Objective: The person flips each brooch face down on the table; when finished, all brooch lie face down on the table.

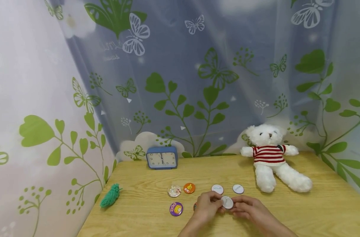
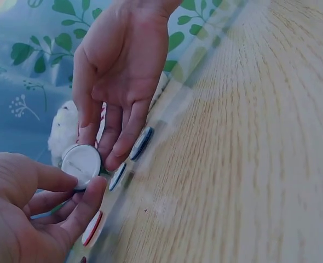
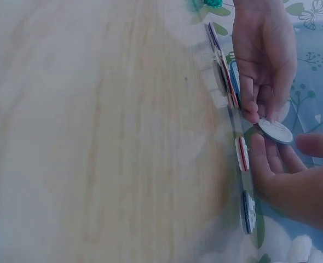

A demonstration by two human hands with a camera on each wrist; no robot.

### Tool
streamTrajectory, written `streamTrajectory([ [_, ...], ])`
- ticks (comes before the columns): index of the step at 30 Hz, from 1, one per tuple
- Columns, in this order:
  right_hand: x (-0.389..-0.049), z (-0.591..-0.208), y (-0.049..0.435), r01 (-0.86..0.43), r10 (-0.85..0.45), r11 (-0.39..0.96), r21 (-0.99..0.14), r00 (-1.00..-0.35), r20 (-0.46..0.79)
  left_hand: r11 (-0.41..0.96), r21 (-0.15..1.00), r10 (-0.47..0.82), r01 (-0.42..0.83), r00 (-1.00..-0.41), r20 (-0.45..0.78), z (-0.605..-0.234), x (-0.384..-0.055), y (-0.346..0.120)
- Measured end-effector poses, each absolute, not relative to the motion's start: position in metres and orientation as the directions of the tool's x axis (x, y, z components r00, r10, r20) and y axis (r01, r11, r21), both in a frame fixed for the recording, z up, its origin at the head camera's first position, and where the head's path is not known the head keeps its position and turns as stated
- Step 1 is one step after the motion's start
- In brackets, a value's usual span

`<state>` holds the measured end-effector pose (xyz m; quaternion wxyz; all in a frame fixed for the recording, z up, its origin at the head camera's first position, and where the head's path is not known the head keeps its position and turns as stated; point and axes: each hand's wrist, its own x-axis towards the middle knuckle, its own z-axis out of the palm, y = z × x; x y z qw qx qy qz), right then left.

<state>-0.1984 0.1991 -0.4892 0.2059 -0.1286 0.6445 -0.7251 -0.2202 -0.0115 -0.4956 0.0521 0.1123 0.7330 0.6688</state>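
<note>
My left hand [image 1: 207,208] pinches a round button badge [image 1: 227,202] between thumb and fingers, its pale back turned up and a thin pin line across it. In the left wrist view the thumb lies on the rim of that badge [image 2: 81,166]. Close on the other side is my right hand [image 1: 251,210], its fingers stretched out under the badge's edge and its thumb apart from it in the right wrist view. Just beyond the hands, two badges [image 1: 217,189] [image 1: 238,189] lie with pale sides up. Another badge [image 1: 195,206] is mostly hidden behind the left hand.
Left of the hands lie an orange badge [image 1: 189,188], a purple badge [image 1: 176,209] and a pale patterned badge [image 1: 174,191]. A blue clock [image 1: 162,158] stands at the back of the wooden table [image 1: 132,217]. A green yarn bundle [image 1: 110,196] and a white teddy bear [image 1: 268,154] flank them.
</note>
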Motion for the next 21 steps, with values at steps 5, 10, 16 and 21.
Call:
streamTrajectory([
  [5,-0.1990,-0.4892,0.1958,0.095,-0.420,-0.063,-0.993,-0.906,-0.060,0.070,0.995,0.249,0.072,-0.967,0.052,-0.4941,-0.2196,-0.0118],
  [10,-0.2007,-0.4877,0.1915,0.051,-0.353,-0.043,-0.998,-0.935,-0.032,0.081,0.994,0.239,0.078,-0.969,0.057,-0.4909,-0.2188,-0.0128],
  [16,-0.2023,-0.4881,0.1894,0.075,-0.287,-0.022,-0.997,-0.956,-0.065,0.086,0.993,0.228,0.081,-0.972,0.060,-0.4897,-0.2185,-0.0132],
  [21,-0.2033,-0.4909,0.1890,0.078,-0.272,-0.022,-0.997,-0.960,-0.069,0.084,0.993,0.206,0.077,-0.977,0.058,-0.4913,-0.2180,-0.0112],
])
